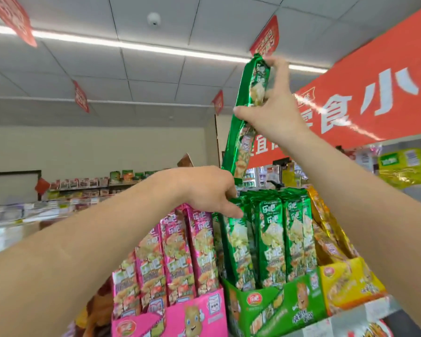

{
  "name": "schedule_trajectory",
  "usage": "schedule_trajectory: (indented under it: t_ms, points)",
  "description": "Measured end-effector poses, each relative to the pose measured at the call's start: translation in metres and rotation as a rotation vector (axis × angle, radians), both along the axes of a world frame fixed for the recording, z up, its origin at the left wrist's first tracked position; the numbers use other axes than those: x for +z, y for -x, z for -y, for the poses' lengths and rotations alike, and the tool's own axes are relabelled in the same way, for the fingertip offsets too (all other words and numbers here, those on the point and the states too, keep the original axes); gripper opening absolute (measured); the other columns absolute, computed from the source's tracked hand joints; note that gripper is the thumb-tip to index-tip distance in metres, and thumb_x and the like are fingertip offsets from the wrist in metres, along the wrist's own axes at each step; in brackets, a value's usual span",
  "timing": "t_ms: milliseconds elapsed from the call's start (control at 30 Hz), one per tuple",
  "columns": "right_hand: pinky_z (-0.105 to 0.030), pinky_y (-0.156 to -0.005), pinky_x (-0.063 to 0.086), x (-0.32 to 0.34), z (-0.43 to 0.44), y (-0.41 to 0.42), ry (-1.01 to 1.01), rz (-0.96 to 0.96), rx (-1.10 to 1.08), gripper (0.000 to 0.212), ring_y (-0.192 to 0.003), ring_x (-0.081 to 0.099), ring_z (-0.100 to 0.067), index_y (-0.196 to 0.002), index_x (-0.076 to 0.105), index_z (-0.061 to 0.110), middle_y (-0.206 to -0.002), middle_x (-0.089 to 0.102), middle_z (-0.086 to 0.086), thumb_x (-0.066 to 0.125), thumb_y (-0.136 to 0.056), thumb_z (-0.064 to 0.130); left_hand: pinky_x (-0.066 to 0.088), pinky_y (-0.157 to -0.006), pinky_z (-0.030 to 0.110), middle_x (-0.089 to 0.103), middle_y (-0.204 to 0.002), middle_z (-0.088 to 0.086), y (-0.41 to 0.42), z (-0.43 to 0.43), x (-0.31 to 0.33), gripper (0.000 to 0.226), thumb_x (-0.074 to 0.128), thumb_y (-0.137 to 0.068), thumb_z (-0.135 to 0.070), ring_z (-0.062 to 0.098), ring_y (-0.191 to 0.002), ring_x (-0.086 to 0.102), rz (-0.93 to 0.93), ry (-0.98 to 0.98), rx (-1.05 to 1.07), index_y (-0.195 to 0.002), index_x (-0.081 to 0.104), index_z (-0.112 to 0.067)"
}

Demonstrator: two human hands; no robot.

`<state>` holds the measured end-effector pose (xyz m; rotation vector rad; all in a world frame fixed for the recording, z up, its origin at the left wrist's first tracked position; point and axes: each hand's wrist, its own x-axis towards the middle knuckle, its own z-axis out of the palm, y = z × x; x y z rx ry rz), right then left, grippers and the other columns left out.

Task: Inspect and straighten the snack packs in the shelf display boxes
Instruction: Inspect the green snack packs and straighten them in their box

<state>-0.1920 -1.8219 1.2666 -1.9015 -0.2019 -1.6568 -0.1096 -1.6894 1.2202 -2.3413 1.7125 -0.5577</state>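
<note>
Two bare forearms rise from the lower corners of the frame toward a row of display boxes at centre bottom. At mid-frame the left hand (209, 190) rests on the tops of the green foil packs (272, 239). Its thumb lies across the front of the leftmost pack. The other fingers curl over the pack tops and are hidden behind them, so whether they pinch anything cannot be told.

Higher, in the upper right of centre, the right hand (275, 105) holds one long green foil snack pack (243, 122) clear of the box, tilted slightly with its top end toward the ceiling. The thumb presses the pack's left edge near its middle, while the spread fingers reach up the right side to its top end.

Those upright green packs stand close together in a green cardboard display box (277, 307). Just left of it, a pink cardboard display box (195, 312) holds pink foil packs (175, 251) leaning leftward. Just right, a yellow cardboard display box (345, 280) holds gold foil packs (326, 227) leaning rightward.

Behind the raised pack, a red banner (374, 93) with white characters fills the upper right. Red paper signs (80, 96) hang from the tiled ceiling, under a strip light (131, 45). Blurred shelves (83, 188) of goods run along the left middle.
</note>
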Motion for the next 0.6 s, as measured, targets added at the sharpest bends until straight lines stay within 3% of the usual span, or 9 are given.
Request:
schedule_trajectory:
  t_ms: [67,100,167,233,367,467,600]
  points:
    - [-0.05,-0.071,0.059,-0.004,0.002,-0.007,-0.016,0.002,0.006,0.08,-0.082,0.07,-0.031,-0.131,0.026,0.029,-0.104,0.065,-0.013,0.074,-0.072,0.004,0.049,-0.074,0.029,0.071,-0.091,0.0,-0.01,-0.004,-0.002,0.049,0.056,-0.09,-0.057,0.024,-0.085,0.063,-0.01,0.017,0.007,-0.109,0.07,-0.013]
    - [-0.049,-0.07,0.06,-0.007,0.002,-0.009,-0.016,0.005,-0.015,0.08,-0.081,0.07,-0.029,-0.131,0.026,0.029,-0.104,0.065,-0.011,0.075,-0.073,0.005,0.047,-0.077,0.027,0.071,-0.101,-0.002,-0.013,-0.006,-0.003,0.048,0.057,-0.091,-0.055,0.023,-0.093,0.063,-0.037,0.023,0.009,-0.117,0.068,-0.017]
    - [-0.047,-0.071,0.059,-0.01,0.002,-0.013,0.003,0.022,-0.094,0.08,-0.079,0.07,-0.026,-0.131,0.025,0.031,-0.102,0.066,-0.007,0.075,-0.073,0.007,0.042,-0.098,0.026,0.06,-0.134,-0.007,-0.015,-0.009,-0.004,0.05,0.056,-0.093,-0.049,0.016,-0.119,0.056,-0.094,0.007,-0.011,-0.138,0.054,-0.027]
    - [-0.048,-0.072,0.058,-0.013,0.003,-0.015,0.017,0.04,-0.133,0.078,-0.078,0.069,-0.026,-0.13,0.025,0.029,-0.099,0.066,-0.005,0.074,-0.073,0.008,0.032,-0.111,0.027,0.046,-0.148,-0.009,-0.014,-0.009,-0.004,0.048,0.053,-0.098,-0.039,0.011,-0.133,0.044,-0.131,-0.016,-0.067,-0.144,0.042,-0.036]
    - [-0.032,-0.061,0.056,-0.022,0.004,-0.02,0.085,-0.077,-0.244,0.075,-0.064,0.063,-0.017,-0.13,0.027,0.027,-0.082,0.06,0.003,0.076,-0.075,0.012,0.019,-0.107,0.012,0.034,-0.154,-0.016,-0.012,-0.005,-0.006,0.05,0.048,-0.102,-0.024,0.002,-0.14,0.03,-0.152,-0.023,-0.136,-0.149,0.035,-0.034]
    - [-0.045,-0.068,0.056,-0.029,0.006,-0.02,0.156,-0.242,-0.292,0.074,-0.069,0.065,-0.027,-0.126,0.027,0.027,-0.084,0.064,-0.005,0.079,-0.074,0.019,0.025,-0.114,0.021,0.035,-0.152,-0.02,-0.014,-0.007,-0.007,0.054,0.052,-0.1,-0.021,-0.001,-0.137,0.035,-0.234,-0.004,-0.178,-0.147,0.034,-0.039]
    - [-0.036,-0.064,0.046,-0.035,0.01,-0.016,0.258,-0.392,-0.342,0.074,-0.073,0.061,-0.023,-0.12,0.027,0.023,-0.092,0.06,-0.004,0.083,-0.071,0.024,0.045,-0.094,0.024,0.054,-0.118,-0.029,-0.018,-0.01,-0.01,0.039,0.067,-0.091,-0.023,-0.006,-0.111,0.056,-0.388,0.138,-0.243,-0.114,0.05,-0.05]
